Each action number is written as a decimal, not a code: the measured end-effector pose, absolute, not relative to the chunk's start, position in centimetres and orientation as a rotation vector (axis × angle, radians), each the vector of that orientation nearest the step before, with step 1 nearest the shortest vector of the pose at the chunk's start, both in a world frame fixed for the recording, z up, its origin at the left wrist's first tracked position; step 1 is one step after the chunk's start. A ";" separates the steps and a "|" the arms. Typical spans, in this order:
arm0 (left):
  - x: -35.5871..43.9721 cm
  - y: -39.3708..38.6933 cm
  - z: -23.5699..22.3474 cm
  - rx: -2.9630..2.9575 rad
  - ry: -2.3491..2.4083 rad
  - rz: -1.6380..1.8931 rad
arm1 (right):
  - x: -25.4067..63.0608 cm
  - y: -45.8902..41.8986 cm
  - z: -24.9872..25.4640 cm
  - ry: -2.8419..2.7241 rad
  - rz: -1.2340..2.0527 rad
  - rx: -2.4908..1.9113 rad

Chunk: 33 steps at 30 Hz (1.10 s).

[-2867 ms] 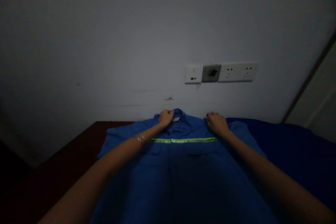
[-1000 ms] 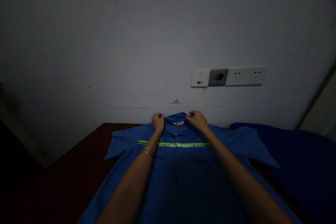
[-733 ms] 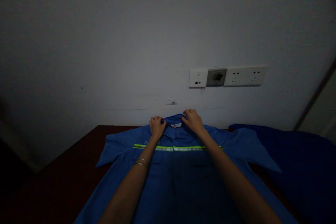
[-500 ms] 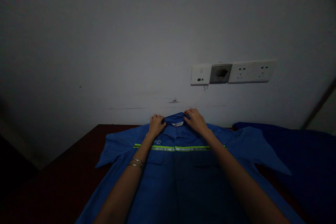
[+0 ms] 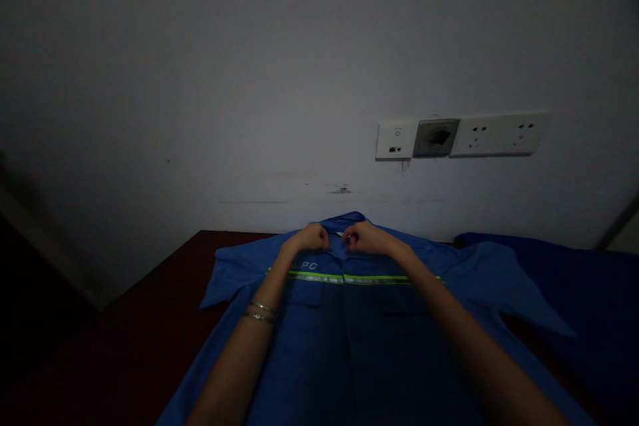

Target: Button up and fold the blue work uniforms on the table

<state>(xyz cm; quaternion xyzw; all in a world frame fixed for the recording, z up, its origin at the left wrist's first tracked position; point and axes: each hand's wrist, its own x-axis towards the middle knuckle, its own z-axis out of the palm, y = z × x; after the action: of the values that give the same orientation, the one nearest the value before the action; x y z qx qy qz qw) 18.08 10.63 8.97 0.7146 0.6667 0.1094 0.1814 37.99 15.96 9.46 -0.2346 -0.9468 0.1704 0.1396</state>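
A blue work shirt (image 5: 349,333) with a yellow-green reflective stripe across the chest lies front up on a dark wooden table (image 5: 150,319), collar toward the wall. My left hand (image 5: 310,238) and my right hand (image 5: 363,237) meet at the collar, almost touching each other. Each hand's fingers are curled and pinch the collar fabric at the neck opening. Two thin bracelets sit on my left wrist. Both short sleeves are spread out to the sides.
A white wall rises right behind the table's far edge, with a row of sockets and a switch (image 5: 459,136) above the shirt. More dark blue cloth (image 5: 574,293) lies at the right. The room is dim.
Both hands have moved inward from the collar's outer sides to its middle, and their fingers have closed on the fabric. The white neck label is now mostly covered.
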 end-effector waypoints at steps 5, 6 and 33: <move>19.1 9.6 6.9 1.819 2.041 0.200 | 38.2 15.8 7.5 -2.932 0.549 -0.667; 19.1 9.4 6.7 1.790 2.070 0.183 | 38.5 15.9 7.3 -2.945 0.561 -0.673; 22.0 10.2 5.0 1.812 1.664 0.515 | 40.2 17.7 6.7 -2.695 0.915 -0.914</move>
<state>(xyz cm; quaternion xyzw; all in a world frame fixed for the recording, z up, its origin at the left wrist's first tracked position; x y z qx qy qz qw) 21.97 10.16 5.00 0.6856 0.6297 0.1948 0.3090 40.23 17.70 6.75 -0.3049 -0.8990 0.3051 0.0762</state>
